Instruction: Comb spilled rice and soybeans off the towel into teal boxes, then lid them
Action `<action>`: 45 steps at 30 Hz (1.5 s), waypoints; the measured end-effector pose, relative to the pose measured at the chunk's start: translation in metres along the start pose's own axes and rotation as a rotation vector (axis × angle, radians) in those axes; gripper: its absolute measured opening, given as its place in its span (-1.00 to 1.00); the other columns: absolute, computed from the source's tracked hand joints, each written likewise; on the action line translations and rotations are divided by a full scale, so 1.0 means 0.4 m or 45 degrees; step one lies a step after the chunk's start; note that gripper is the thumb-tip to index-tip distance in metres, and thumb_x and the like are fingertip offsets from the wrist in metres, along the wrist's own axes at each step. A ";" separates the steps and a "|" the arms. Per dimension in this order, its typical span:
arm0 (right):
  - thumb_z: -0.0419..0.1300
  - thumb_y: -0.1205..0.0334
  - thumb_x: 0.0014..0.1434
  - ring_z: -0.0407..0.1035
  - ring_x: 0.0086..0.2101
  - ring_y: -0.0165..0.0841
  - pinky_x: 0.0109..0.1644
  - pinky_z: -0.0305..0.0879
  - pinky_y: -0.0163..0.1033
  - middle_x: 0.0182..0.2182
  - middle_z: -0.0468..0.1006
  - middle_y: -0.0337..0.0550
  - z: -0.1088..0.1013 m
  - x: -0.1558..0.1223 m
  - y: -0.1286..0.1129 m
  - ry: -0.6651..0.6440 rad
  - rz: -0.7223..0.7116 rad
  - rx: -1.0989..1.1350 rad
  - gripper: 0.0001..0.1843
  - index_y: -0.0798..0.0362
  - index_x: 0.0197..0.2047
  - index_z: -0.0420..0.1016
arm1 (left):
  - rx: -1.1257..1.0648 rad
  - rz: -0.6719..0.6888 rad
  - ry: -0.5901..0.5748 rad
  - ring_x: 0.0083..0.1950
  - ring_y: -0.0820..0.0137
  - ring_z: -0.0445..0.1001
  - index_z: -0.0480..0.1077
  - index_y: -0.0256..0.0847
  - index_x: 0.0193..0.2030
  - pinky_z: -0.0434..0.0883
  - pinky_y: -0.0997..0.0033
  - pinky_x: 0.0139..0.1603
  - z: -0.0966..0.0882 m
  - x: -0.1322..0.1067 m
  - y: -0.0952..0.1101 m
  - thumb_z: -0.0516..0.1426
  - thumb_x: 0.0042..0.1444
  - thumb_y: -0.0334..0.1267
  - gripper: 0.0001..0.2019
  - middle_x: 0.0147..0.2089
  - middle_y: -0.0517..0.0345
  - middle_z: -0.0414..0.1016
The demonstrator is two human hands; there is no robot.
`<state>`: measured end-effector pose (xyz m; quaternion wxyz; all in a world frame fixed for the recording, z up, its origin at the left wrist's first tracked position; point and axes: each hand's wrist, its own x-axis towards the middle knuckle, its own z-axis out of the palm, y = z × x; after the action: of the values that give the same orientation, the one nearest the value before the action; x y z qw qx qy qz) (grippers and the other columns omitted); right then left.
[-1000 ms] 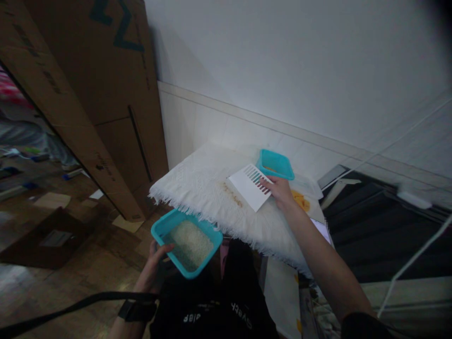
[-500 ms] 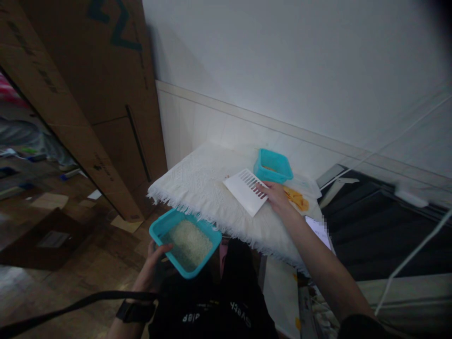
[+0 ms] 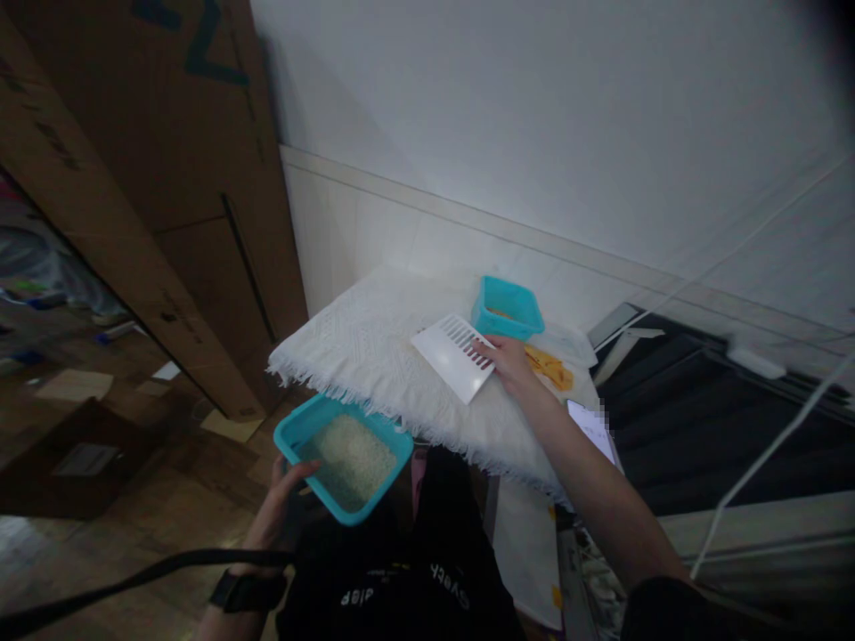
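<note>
My left hand grips the near edge of a teal tray filled with white rice, held just below the fringed front edge of a white cloth that covers a small table. My right hand reaches over the cloth and holds a white slotted card by its right corner, the card lying flat on the cloth. A second, smaller teal tray stands just behind the card at the back of the table.
A tall cardboard box leans at the left. An orange packet and a clear plastic piece lie right of my hand. A phone rests near my forearm. White cables cross dark furniture at the right.
The card under my right hand has slid a little leftward across the cloth, covering the brownish scatter seen beside it earlier. The rice tray in my left hand stays about where it was.
</note>
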<state>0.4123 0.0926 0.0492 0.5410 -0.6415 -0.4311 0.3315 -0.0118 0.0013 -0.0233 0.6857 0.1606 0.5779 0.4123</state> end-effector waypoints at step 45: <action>0.56 -0.22 -0.11 0.62 -0.35 -0.12 -0.26 0.52 -0.09 -0.31 0.79 -0.04 -0.060 -0.040 -0.015 0.170 -0.090 -0.092 -0.41 0.07 -0.15 0.79 | -0.054 -0.012 0.068 -0.09 0.10 0.66 0.34 0.08 0.32 0.65 0.03 -0.12 0.018 -0.010 0.011 0.43 -0.09 -0.35 -0.21 0.00 0.06 0.55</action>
<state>0.4262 0.0685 0.0593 0.5565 -0.6658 -0.4279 0.2529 -0.0066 0.0028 -0.0155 0.6752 0.1323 0.5878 0.4255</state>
